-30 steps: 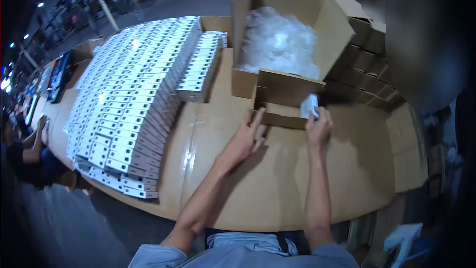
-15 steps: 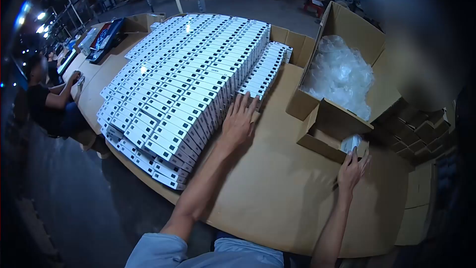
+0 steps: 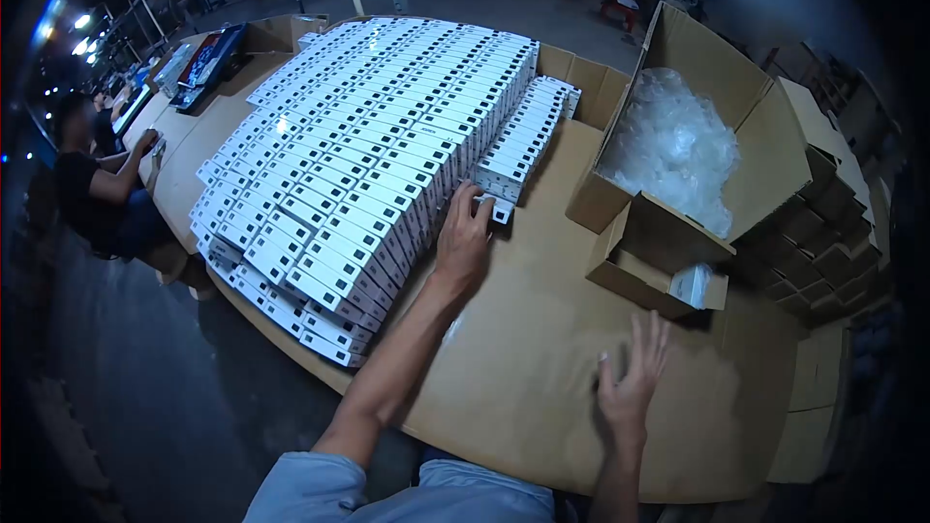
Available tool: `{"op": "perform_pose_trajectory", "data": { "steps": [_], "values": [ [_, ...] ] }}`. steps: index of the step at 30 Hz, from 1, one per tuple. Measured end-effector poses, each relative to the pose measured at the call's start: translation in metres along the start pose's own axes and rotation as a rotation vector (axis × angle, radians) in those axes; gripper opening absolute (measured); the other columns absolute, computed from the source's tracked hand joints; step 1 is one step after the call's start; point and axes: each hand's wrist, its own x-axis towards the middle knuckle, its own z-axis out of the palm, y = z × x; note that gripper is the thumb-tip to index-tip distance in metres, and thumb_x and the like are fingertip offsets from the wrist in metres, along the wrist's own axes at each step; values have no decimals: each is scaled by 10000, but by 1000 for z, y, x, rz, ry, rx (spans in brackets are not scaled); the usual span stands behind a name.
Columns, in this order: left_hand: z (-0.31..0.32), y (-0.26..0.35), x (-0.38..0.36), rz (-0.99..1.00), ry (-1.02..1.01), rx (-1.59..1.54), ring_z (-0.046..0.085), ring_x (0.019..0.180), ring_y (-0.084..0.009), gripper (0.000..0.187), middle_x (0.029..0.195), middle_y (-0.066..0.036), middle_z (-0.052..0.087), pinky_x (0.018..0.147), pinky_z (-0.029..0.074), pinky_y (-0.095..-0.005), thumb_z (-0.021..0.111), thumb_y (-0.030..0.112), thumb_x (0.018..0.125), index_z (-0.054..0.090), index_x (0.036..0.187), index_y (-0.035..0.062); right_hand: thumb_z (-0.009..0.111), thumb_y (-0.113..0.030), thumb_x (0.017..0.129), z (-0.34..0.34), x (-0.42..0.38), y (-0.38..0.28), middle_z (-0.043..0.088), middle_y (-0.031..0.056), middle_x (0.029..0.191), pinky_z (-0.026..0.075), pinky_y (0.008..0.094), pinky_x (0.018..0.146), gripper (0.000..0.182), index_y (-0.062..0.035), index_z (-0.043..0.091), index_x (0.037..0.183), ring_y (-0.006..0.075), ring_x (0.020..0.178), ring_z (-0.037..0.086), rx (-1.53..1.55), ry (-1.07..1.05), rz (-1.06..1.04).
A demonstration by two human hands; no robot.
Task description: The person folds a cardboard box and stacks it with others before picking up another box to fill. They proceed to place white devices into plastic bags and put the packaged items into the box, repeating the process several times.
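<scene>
Long rows of small white boxes (image 3: 339,165), each with a dark square at its end, are stacked on the table. A shorter, lower row of white boxes (image 3: 523,140) runs along their right side. At its near end my left hand (image 3: 463,244) has its fingers curled onto one white box (image 3: 501,211), partly hidden by the fingers. My right hand (image 3: 632,387) is over the tabletop, fingers spread, holding nothing. Beyond it stands a small open cardboard box (image 3: 630,276) with a plastic-wrapped white item (image 3: 690,285) at its near right end.
A large open carton (image 3: 593,196) full of clear plastic bags (image 3: 673,140) stands behind the small box. More cardboard boxes (image 3: 823,242) are piled at the right. Another person (image 3: 107,174) sits at the table's far left, near a blue-and-black tray (image 3: 208,63).
My right hand has left the wrapped item in the small cardboard box and moved left and nearer, fingers spreading. My left hand has curled onto a white box at the short row's near end.
</scene>
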Motion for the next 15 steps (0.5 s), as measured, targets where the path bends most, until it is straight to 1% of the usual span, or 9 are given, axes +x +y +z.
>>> {"op": "perform_pose_trajectory", "data": {
  "steps": [1,4,5,7,10,11,12,14,15],
  "values": [
    [-2,4,-2,-3,12,-3,436,1369,-479,433,1316,-251,515,1129,411,-519,609,-106,795,600,1224,-46,703,-157,865,2,-4,-5,322,232,1614,189,607,1222,702,-72,453,1516,457,1521,238,41,-31,0],
    [-6,15,-10,75,60,28,426,1361,-505,385,1320,-237,518,1119,410,-553,634,-79,808,619,1189,-24,693,-125,905,14,-8,-5,359,223,1596,330,565,1180,691,-70,421,1537,439,1446,399,371,-180,-75],
    [-9,21,-18,80,46,-4,404,1370,-522,382,1323,-223,517,1117,398,-578,671,-49,815,620,1191,0,678,-120,929,17,-10,-8,364,225,1592,381,534,1146,677,-71,405,1547,415,1403,452,559,-256,5],
    [-19,47,-38,125,34,-118,468,1322,-521,362,1308,-206,539,1067,454,-567,693,-26,832,639,1184,33,646,-108,977,22,-9,-17,373,228,1586,485,472,1078,651,-72,373,1567,366,1319,557,932,-382,169],
    [-34,87,-67,155,-78,-291,536,1263,-523,335,1272,-193,582,1016,503,-559,716,-24,836,661,1158,51,581,-128,1040,24,-1,-19,361,245,1585,543,398,1008,609,-81,329,1592,297,1245,614,1373,-470,294],
    [-33,97,-76,197,-82,-303,548,1270,-512,348,1282,-184,589,1027,513,-542,746,-53,785,659,1106,49,572,-143,1052,26,3,-16,338,269,1589,547,380,996,611,-90,309,1602,305,1227,628,1430,-477,296],
    [-33,107,-85,238,-87,-312,559,1278,-501,365,1291,-174,595,1038,523,-525,775,-82,733,657,1053,46,578,-141,1054,34,3,-11,419,222,1542,541,352,995,573,-79,360,1580,242,1210,625,1435,-456,344],
    [-30,128,-98,292,-152,-388,555,1287,-502,311,1277,-186,595,1042,528,-529,790,-59,736,615,984,4,579,-129,1056,46,4,1,544,151,1427,527,304,988,472,-54,474,1510,163,1157,621,1346,-377,197],
    [-33,139,-97,301,-220,-417,550,1292,-506,302,1263,-191,597,1048,524,-531,797,-46,743,608,975,-2,567,-114,1060,49,2,1,639,71,1282,518,263,951,355,-28,582,1404,104,1090,614,1366,-316,234]
  ]
}}
